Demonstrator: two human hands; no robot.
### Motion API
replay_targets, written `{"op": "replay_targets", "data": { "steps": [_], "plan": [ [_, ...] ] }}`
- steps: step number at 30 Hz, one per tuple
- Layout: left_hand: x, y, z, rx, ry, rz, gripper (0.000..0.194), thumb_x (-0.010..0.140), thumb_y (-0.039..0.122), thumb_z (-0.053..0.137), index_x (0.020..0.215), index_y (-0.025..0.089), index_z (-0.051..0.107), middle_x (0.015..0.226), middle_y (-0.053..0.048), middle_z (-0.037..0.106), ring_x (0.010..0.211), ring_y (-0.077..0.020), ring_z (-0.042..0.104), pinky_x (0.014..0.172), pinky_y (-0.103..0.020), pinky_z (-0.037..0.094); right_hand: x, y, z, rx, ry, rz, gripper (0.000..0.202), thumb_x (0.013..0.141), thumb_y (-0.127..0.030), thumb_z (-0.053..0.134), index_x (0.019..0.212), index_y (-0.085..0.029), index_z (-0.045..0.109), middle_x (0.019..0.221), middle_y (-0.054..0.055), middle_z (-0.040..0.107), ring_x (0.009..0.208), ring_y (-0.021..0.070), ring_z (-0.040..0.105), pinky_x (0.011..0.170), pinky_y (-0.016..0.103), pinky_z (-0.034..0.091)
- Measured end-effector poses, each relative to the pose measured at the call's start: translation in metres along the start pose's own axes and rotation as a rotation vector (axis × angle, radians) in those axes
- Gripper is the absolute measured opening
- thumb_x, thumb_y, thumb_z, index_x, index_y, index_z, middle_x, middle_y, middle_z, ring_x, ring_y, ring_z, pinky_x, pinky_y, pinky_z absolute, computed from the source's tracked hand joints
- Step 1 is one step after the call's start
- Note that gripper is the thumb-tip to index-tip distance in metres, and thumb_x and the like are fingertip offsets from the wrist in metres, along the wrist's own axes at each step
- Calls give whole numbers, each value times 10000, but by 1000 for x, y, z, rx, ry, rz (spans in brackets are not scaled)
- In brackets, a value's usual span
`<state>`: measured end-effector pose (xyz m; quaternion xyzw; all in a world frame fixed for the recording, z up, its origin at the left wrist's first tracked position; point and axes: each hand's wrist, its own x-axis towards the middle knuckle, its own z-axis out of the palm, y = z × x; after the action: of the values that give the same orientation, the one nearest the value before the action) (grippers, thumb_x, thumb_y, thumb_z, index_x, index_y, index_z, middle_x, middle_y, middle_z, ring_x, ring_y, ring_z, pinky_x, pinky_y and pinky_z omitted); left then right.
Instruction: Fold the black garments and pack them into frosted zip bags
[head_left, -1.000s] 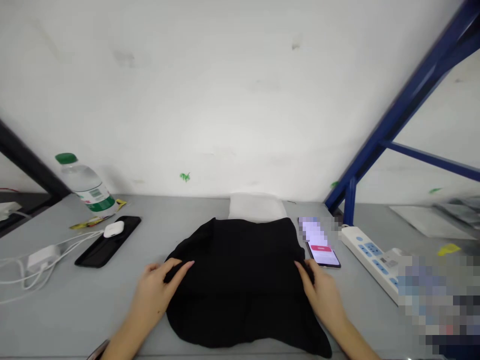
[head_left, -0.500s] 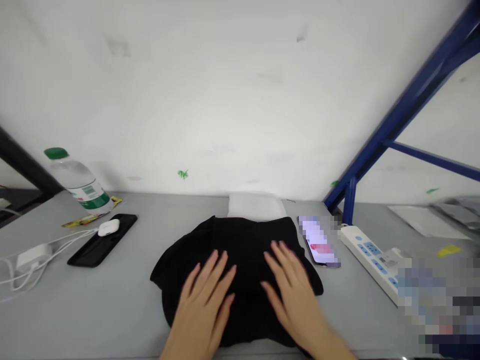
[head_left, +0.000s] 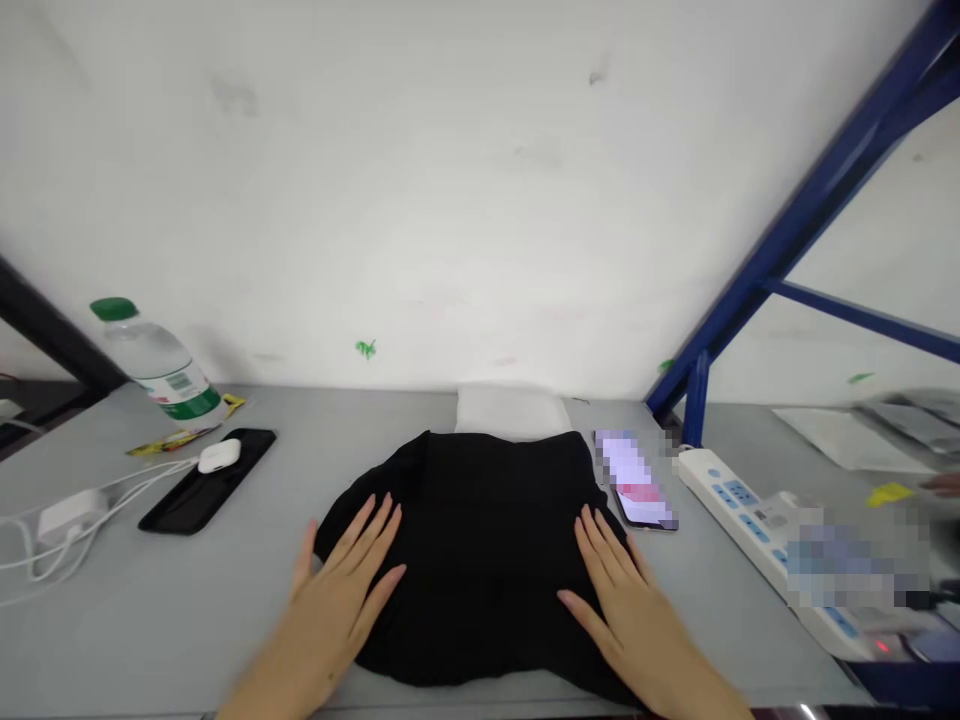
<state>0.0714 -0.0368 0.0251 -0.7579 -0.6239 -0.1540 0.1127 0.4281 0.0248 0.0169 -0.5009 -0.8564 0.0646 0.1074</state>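
A piece of black cloth (head_left: pixel 480 540), perhaps a garment, lies spread on the grey table (head_left: pixel 165 620) in front of me. On its left edge rests my left hand (head_left: pixel 341 580), flat, with the fingers stretched out. My right hand (head_left: pixel 619 590) lies open on the right side of the cloth, thumb pointing inward. Neither hand grips the fabric. Behind the cloth, against the wall, is a flat white item (head_left: pixel 510 412), partly covered by the cloth's far edge.
At left stand a green-capped bottle (head_left: pixel 169 370) and a black phone (head_left: pixel 184 505) with a white earphone case (head_left: pixel 219 456) on it, beside a charger (head_left: pixel 71 515). At right are a lit phone (head_left: pixel 637 485), a power strip (head_left: pixel 739 525) and a blue metal frame (head_left: pixel 750 285). Another person's hand (head_left: pixel 943 485) shows at the right edge.
Both hands have slid apart over the cloth, the left toward its left edge and the right toward its right. Another person's hand has come into view at far right.
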Motion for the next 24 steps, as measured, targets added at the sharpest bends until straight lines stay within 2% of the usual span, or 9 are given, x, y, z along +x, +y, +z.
{"op": "replay_targets", "data": {
  "steps": [2,4,7,10,12,15,19,22,24],
  "plan": [
    [11,-6,-10,-89,7,-12,422,999,375,449,1417,317,459,1413,-42,582,1315,-271,514,1183,-577,58,10,9,-15,36,19,-6,518,985,-504,413,1355,-180,573,1457,116,515,1378,339,433,1154,618,263],
    [36,-9,-21,-216,32,-40,317,986,398,478,1274,309,578,1316,-32,653,1243,-252,569,1143,-506,257,34,19,-32,95,129,16,388,999,-416,394,1095,-220,715,1223,93,697,1259,336,549,1108,626,305],
    [90,-12,-28,-388,18,-64,395,962,439,502,1295,239,569,1331,-76,622,1230,-258,556,1051,-418,402,86,33,-46,216,357,7,339,928,-373,513,1164,-182,664,1207,122,687,1171,318,585,1029,516,416],
    [137,-12,-14,-382,-82,-135,458,921,451,564,1312,213,565,1342,-117,607,1236,-324,533,1033,-501,372,133,43,-46,252,262,184,498,799,-367,665,1251,-166,616,1277,151,641,1235,391,511,1015,578,373],
    [156,-12,-2,-385,-97,-145,420,896,437,608,1255,219,610,1249,-105,669,1154,-321,587,1005,-513,376,150,47,-43,277,186,216,493,730,-323,719,1193,-167,655,1174,139,693,1178,406,545,984,591,374],
    [160,-9,5,-384,-71,-145,235,877,382,641,1052,237,701,1057,-61,730,1047,-292,618,987,-512,358,152,54,-41,321,160,173,269,729,-245,679,991,-196,718,980,72,738,1051,326,619,945,490,416],
    [137,-5,-5,-386,2,-124,121,860,345,655,886,246,721,969,-42,708,1059,-293,564,1002,-528,290,129,69,-48,436,122,126,101,757,-280,649,822,-207,675,904,37,705,932,245,624,848,371,443],
    [119,-5,-14,-471,-7,12,60,829,232,660,805,249,712,901,-10,687,982,-243,580,978,-450,320,113,80,-61,526,-17,77,77,738,-287,673,767,-218,661,882,25,676,912,236,598,841,368,427],
    [112,-6,-18,-556,-105,93,88,805,178,669,785,251,714,844,13,666,883,-194,599,933,-380,361,105,84,-67,542,-148,28,35,716,-237,676,747,-222,673,896,25,666,946,241,586,876,378,417]
  ]
}}
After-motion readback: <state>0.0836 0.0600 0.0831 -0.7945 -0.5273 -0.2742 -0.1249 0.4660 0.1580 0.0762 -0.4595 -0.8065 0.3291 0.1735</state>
